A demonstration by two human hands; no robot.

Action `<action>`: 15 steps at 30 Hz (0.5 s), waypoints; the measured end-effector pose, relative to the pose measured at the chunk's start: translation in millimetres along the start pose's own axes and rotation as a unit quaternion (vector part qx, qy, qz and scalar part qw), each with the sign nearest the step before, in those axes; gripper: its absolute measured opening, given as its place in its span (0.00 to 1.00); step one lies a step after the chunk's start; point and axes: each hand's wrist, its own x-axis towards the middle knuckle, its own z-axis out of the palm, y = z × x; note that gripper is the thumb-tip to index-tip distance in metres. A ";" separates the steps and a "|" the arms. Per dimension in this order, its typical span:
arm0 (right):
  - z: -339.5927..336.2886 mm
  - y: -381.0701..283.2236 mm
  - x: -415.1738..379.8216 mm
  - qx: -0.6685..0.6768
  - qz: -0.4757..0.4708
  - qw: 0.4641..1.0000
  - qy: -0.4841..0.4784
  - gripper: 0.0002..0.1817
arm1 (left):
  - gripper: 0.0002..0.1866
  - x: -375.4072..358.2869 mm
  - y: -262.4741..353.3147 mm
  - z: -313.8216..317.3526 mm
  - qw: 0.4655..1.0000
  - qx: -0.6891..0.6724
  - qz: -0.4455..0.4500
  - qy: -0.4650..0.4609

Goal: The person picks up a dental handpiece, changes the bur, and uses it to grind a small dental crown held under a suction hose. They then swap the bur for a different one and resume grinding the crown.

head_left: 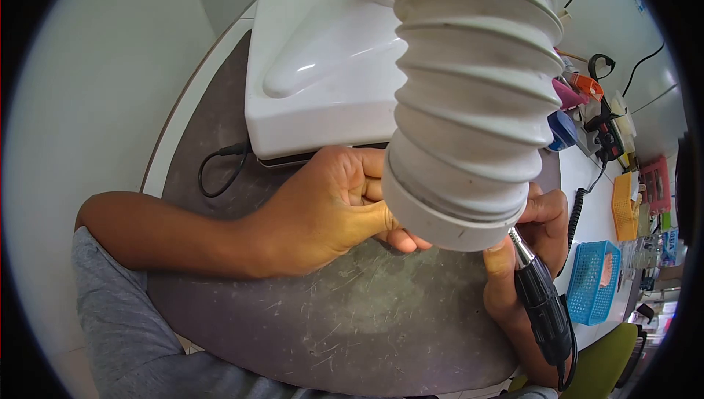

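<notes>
We see the right grip [548, 239] closed around a black handpiece [540, 300], whose body slants down below the fingers while its metal nose points up toward the hose's rim. The hose [473, 98], white and ribbed, hangs between the two grips and hides part of each. We find the left grip [334, 210] curled, its thumb and forefinger running behind the hose; we cannot tell whether it pinches anything there. Just beyond the left grip stands a white box [323, 105], with a black cord [207, 188] looping from its corner onto the gray worktop [352, 318] beneath both grips. To the right of the right grip we see a coiled cable [576, 212], a blue basket [583, 282] and, farther off, a yellow basket [625, 212].
</notes>
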 end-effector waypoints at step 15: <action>0.6 -4.3 0.7 -0.016 -0.012 1.000 0.021 0.14 | 0.10 -1.6 -5.4 -0.7 0.999 -0.045 -0.026 -0.007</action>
